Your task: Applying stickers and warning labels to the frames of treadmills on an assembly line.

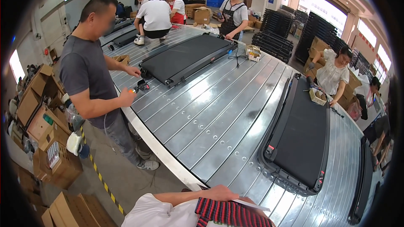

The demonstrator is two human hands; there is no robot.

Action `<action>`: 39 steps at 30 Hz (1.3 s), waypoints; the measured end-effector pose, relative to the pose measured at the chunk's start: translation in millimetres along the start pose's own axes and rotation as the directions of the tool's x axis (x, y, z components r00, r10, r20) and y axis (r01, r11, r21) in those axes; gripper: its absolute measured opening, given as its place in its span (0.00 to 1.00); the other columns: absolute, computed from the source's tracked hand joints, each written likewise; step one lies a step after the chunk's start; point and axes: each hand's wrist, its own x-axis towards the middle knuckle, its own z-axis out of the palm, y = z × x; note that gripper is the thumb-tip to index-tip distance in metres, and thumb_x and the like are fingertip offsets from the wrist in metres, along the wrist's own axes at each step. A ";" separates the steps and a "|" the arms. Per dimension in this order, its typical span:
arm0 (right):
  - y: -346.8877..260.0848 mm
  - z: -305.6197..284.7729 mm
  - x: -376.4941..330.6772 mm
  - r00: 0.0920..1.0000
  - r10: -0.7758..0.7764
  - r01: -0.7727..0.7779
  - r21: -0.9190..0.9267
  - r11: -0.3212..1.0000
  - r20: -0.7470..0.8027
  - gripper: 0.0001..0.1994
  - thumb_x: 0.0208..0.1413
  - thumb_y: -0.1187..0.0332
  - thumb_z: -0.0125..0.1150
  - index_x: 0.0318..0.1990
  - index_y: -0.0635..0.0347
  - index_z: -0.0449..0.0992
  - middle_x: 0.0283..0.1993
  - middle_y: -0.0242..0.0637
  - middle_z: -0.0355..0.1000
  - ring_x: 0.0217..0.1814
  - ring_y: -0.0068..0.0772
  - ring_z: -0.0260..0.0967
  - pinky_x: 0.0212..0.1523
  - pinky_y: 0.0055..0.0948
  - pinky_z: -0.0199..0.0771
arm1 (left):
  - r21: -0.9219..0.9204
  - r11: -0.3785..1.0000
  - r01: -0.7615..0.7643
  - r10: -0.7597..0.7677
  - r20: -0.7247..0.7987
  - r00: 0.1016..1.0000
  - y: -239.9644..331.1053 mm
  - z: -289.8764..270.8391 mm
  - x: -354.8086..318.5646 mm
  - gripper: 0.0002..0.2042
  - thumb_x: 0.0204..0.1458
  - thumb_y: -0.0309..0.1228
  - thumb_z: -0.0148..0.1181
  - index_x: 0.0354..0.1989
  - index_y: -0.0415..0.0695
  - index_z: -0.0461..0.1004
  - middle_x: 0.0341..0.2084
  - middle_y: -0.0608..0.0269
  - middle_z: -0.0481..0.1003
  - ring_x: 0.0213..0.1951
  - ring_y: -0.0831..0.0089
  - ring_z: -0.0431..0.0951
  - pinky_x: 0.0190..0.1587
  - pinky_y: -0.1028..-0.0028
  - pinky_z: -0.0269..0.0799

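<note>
At the lower edge my left forearm crosses in front of my body, and my left hand (220, 193) is closed, its fingers bent. Its fingertips meet one end of a thin white flat strip (254, 205); whether they grip it is hard to see. Only a sliver of skin shows of my right hand (263, 214) beside the strip, its fingers hidden. Red-and-black striped cloth (229, 213) lies below both. Ahead on the right, a black treadmill deck (301, 130) rests lengthwise on the metal table (202, 143), apart from my hands.
A co-worker (94, 59) at the left handles a small black part beside another treadmill deck (189, 56). Another person (334, 71) leans over the right deck, near a small parts box (317, 96). Cardboard boxes (59, 164) stand on the left floor. Stacked black frames (317, 35) rise behind.
</note>
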 end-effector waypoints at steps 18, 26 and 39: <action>53.2 -33.1 16.4 0.928 0.370 -0.363 0.115 0.924 -0.041 0.21 0.53 0.54 0.46 0.21 0.63 0.72 0.11 0.32 0.63 0.09 0.23 0.57 0.09 0.22 0.54 | 0.072 0.996 -0.048 0.047 0.011 0.999 -13.9 -7.6 -11.6 0.05 0.44 0.31 0.43 0.28 0.45 0.60 0.16 0.51 0.66 0.24 0.51 0.69 0.23 0.60 0.61; 46.6 -22.6 21.9 0.976 0.217 -0.217 0.010 0.976 -0.018 0.20 0.54 0.57 0.45 0.22 0.63 0.72 0.13 0.31 0.64 0.12 0.21 0.59 0.12 0.20 0.56 | 0.068 0.994 -0.082 0.087 -0.068 0.994 -14.4 -20.5 -25.1 0.05 0.43 0.31 0.44 0.25 0.43 0.59 0.15 0.51 0.65 0.23 0.51 0.69 0.22 0.60 0.61; -13.1 29.0 62.4 0.998 0.048 -0.045 0.089 0.995 -0.028 0.19 0.54 0.58 0.44 0.22 0.63 0.73 0.14 0.31 0.66 0.14 0.19 0.60 0.14 0.19 0.58 | 0.101 0.994 -0.043 0.048 -0.048 0.998 -23.2 -30.3 -35.1 0.05 0.44 0.32 0.44 0.28 0.47 0.62 0.13 0.50 0.65 0.20 0.51 0.69 0.20 0.60 0.61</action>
